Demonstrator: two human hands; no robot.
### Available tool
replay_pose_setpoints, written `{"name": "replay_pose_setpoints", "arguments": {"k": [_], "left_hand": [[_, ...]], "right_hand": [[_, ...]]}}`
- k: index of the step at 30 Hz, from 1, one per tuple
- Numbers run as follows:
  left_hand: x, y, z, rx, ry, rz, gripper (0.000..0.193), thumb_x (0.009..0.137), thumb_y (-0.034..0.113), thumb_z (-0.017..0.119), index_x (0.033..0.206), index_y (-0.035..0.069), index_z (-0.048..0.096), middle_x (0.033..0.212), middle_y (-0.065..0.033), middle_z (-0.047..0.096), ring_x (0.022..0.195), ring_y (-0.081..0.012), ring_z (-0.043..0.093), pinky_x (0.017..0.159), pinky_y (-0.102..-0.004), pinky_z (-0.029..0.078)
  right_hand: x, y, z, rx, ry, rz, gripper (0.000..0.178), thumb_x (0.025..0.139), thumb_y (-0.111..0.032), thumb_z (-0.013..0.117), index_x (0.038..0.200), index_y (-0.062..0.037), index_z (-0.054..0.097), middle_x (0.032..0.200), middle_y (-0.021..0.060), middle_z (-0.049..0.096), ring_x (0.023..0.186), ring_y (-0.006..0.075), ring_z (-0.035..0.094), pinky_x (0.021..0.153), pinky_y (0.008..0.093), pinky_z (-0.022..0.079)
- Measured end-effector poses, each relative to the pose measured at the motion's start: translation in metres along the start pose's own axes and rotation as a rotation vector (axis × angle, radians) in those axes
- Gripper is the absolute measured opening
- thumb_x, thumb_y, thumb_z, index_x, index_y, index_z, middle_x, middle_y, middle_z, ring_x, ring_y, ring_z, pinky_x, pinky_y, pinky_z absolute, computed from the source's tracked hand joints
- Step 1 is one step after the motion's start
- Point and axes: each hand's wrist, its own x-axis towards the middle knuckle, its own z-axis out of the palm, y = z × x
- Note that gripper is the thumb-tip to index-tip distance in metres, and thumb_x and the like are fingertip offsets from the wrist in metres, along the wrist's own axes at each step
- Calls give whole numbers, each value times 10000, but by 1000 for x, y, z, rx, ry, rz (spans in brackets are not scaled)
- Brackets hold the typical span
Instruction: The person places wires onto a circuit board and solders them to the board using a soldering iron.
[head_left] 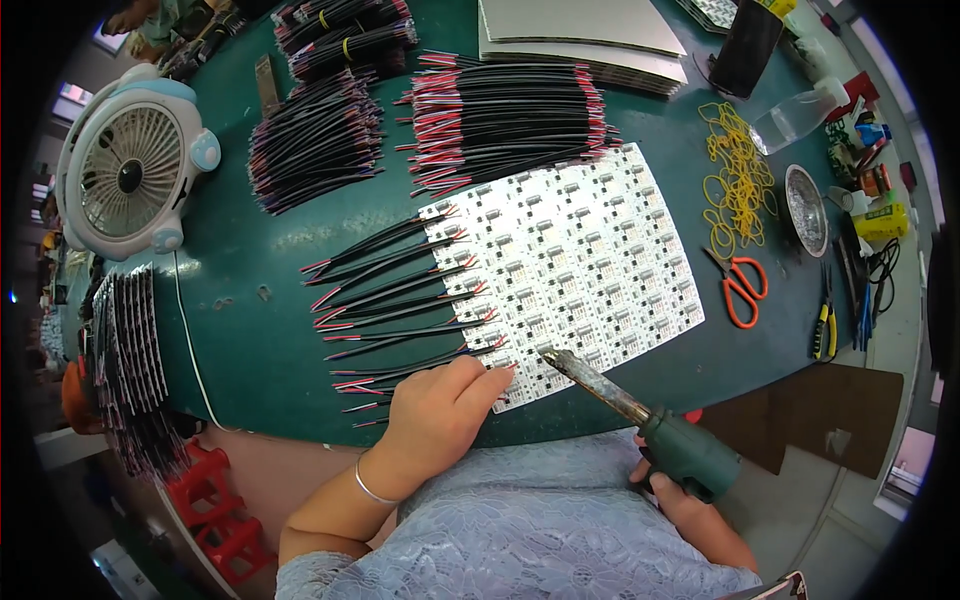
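A white panel of small circuit boards point(600, 270) lies on the green table in front of me. My left hand point(435, 420) is closed at its lower left edge, thumb and forefinger pinching a black cable point(513, 367) whose bared coloured wire ends reach onto the panel. More black cables point(390, 292) with red and white ends stick out leftward from the panel's left edge. In my right hand point(672, 492) is a green-handled soldering gun point(690, 450). Its metal tip points up and left, over or on the panel's lower part; contact cannot be made out.
Bundles of cables point(510, 115) lie beyond the panel, beside grey-white sheets point(590, 45). A fan point(130, 175) stands at the left. Rightward are yellow rubber bands point(735, 170), orange-handled scissors point(742, 290), a metal bowl point(805, 210), a clear bottle point(800, 118) and pliers point(824, 325).
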Motion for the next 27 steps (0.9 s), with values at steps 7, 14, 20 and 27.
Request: {"name": "replay_pose_setpoints", "arguments": {"k": [7,14,20,27], "left_hand": [[2,1,0,-9,34,30,295,640,12,696,923,96,686,772,-41,605,636,-208,615,522,-309,494],[0,-1,0,0,14,12,325,616,33,713,933,105,694,783,-23,599,614,-192,594,516,-306,477],[-1,0,1,-1,31,9,343,603,44,730,938,106,695,766,-15,585,605,-181,588,509,-303,471],[-2,1,2,20,14,9,351,603,49,737,948,98,694,740,-14,562,586,-179,574,495,-302,461]], "right_hand": [[0,2,1,-90,7,-7,234,794,-19,615,1024,15,635,768,85,663,638,190,653,620,313,508],[11,0,3,-275,-121,-161,202,751,-10,643,952,-9,667,808,93,677,696,252,657,641,336,507],[10,2,5,-285,-90,-127,235,730,-6,662,964,-6,681,922,135,687,768,301,660,679,358,513],[10,0,9,-230,-64,-49,239,741,-20,666,979,-13,686,926,138,685,774,301,660,686,363,518]]}}
